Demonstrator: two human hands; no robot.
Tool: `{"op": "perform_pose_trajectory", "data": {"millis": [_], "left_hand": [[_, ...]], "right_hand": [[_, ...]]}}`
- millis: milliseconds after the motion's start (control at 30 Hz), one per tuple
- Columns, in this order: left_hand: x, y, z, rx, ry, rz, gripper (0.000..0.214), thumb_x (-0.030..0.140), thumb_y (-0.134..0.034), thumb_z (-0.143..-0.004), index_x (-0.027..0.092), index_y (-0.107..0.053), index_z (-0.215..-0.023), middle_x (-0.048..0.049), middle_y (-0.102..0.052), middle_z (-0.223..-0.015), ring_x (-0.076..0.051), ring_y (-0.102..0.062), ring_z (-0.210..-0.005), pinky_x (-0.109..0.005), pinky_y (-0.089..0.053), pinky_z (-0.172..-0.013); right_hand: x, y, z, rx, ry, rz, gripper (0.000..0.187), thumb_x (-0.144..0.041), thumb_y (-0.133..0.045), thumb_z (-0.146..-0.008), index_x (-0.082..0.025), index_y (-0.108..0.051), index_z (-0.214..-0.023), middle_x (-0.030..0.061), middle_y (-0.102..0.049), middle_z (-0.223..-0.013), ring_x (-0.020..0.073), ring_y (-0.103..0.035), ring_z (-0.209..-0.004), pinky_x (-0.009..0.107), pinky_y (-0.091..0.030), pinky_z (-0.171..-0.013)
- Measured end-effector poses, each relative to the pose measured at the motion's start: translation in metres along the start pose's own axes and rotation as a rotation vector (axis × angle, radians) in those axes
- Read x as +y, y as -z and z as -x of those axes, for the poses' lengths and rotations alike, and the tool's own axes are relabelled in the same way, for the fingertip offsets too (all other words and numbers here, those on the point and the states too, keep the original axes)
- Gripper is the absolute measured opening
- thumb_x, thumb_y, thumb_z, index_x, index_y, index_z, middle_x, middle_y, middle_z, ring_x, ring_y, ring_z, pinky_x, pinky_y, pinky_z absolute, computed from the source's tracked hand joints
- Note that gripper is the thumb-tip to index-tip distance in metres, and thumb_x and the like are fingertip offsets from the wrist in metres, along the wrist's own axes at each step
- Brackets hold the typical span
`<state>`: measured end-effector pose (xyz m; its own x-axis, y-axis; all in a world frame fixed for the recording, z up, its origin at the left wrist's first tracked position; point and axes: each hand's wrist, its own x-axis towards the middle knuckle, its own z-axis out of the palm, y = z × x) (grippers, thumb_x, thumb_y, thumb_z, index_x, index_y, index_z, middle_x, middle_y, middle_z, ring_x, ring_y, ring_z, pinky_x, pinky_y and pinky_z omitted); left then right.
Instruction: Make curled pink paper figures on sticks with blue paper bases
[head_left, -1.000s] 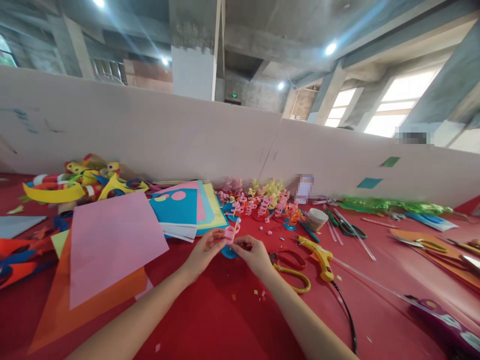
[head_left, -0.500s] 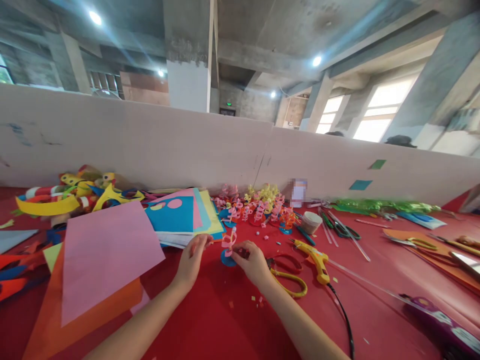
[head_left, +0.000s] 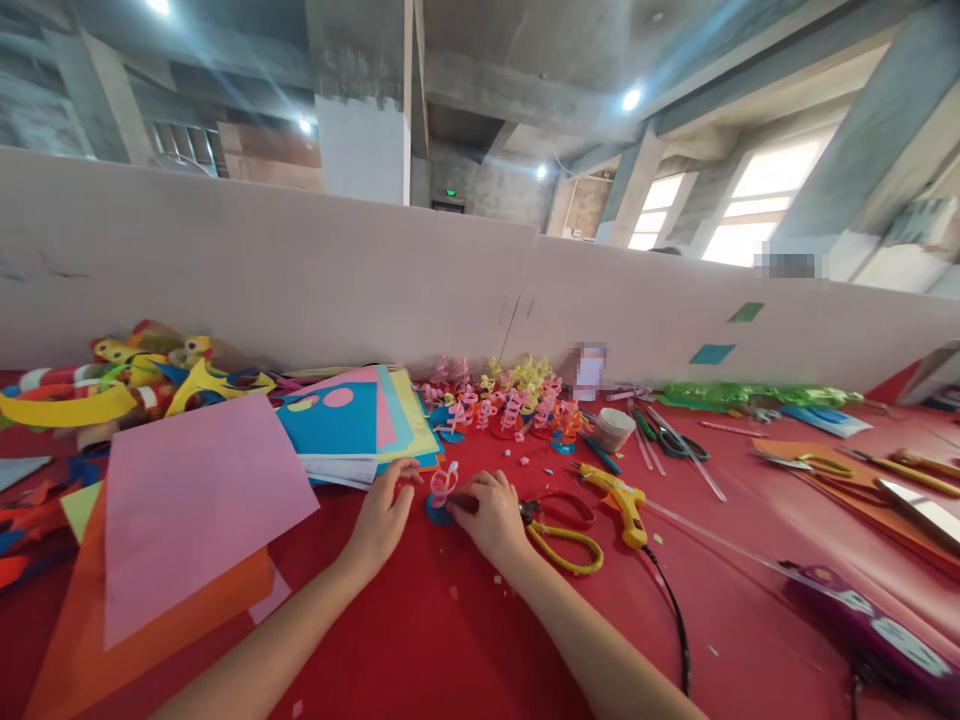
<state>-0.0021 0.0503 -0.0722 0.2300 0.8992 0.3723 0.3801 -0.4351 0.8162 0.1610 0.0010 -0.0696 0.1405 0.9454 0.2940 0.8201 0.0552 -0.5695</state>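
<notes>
A small pink paper spiral (head_left: 444,482) stands on a round blue paper base (head_left: 436,510) on the red table. My right hand (head_left: 489,512) is at its right side, fingers bent and thumb tip against the lower part of the spiral. Just how the fingertips grip is partly hidden. To the left, apart from the spiral, my left hand (head_left: 381,520) holds nothing visible, thumb and fingers parted. Red-and-yellow-handled scissors (head_left: 566,540) lie right of my right hand, and beyond them a yellow hot glue gun (head_left: 619,500) with a black cord.
Several finished paper spirals (head_left: 514,405) cluster behind my hands. Coloured sheets, including a pink sheet (head_left: 206,500), lie left. A white tape roll (head_left: 614,428), green-handled scissors (head_left: 675,440) and a purple device (head_left: 862,620) are to the right. A white partition (head_left: 300,270) edges the back.
My left hand's fingers have spread from a closer pinch. My right hand stays at the spiral. The whole view has shifted slightly, moving things left and up.
</notes>
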Motion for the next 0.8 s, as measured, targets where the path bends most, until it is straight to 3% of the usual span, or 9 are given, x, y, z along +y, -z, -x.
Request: {"op": "perform_pose_trajectory", "data": {"millis": [200,333,433,533,800], "left_hand": [[-0.004,-0.004,-0.001,-0.055,0.019,-0.034,0.031,0.024,-0.034,-0.076,0.019,-0.053,-0.101,-0.0065,-0.066,-0.089,-0.024,-0.060,-0.090,-0.042,-0.043,-0.086],[-0.006,-0.006,-0.002,-0.050,0.012,-0.070,0.030,0.025,-0.040,-0.075,0.020,-0.053,-0.102,-0.0067,-0.066,-0.091,-0.026,-0.060,-0.091,-0.044,-0.043,-0.086],[-0.005,-0.008,-0.002,-0.057,-0.041,-0.109,0.032,0.032,-0.051,-0.074,0.018,-0.053,-0.103,-0.0092,-0.066,-0.094,-0.028,-0.060,-0.093,-0.044,-0.043,-0.086],[-0.002,-0.009,-0.001,-0.046,-0.086,-0.149,0.039,0.037,-0.061,-0.070,0.019,-0.054,-0.104,-0.0095,-0.066,-0.093,-0.029,-0.060,-0.092,-0.042,-0.044,-0.085],[-0.004,-0.010,0.001,-0.088,-0.092,-0.222,0.058,0.023,-0.066,-0.062,0.021,-0.050,-0.118,-0.0073,-0.065,-0.096,-0.029,-0.057,-0.096,-0.042,-0.044,-0.085]], "right_hand": [[0.028,0.057,-0.013,-0.131,0.057,0.000,0.017,-0.023,-0.067,-0.070,-0.020,-0.068,-0.087,0.0050,-0.066,-0.091,0.0204,-0.057,-0.090,0.029,-0.038,-0.080],[0.055,0.091,0.001,-0.255,-0.124,0.253,0.050,-0.032,-0.072,-0.062,-0.014,-0.060,-0.107,0.0127,-0.061,-0.103,0.0272,-0.057,-0.096,0.032,-0.041,-0.079],[0.064,0.095,0.021,-0.298,-0.187,0.387,0.053,-0.044,-0.065,-0.071,-0.012,-0.057,-0.112,0.0156,-0.059,-0.105,0.0305,-0.055,-0.102,0.035,-0.040,-0.082],[0.063,0.089,0.039,-0.240,-0.165,0.456,0.040,-0.039,-0.052,-0.083,-0.013,-0.055,-0.114,0.0140,-0.059,-0.104,0.0277,-0.055,-0.102,0.034,-0.040,-0.084],[0.064,0.077,0.076,-0.127,-0.202,0.680,0.020,-0.023,-0.049,-0.085,-0.014,-0.061,-0.099,0.0145,-0.063,-0.093,0.0269,-0.061,-0.087,0.033,-0.044,-0.075]]}}
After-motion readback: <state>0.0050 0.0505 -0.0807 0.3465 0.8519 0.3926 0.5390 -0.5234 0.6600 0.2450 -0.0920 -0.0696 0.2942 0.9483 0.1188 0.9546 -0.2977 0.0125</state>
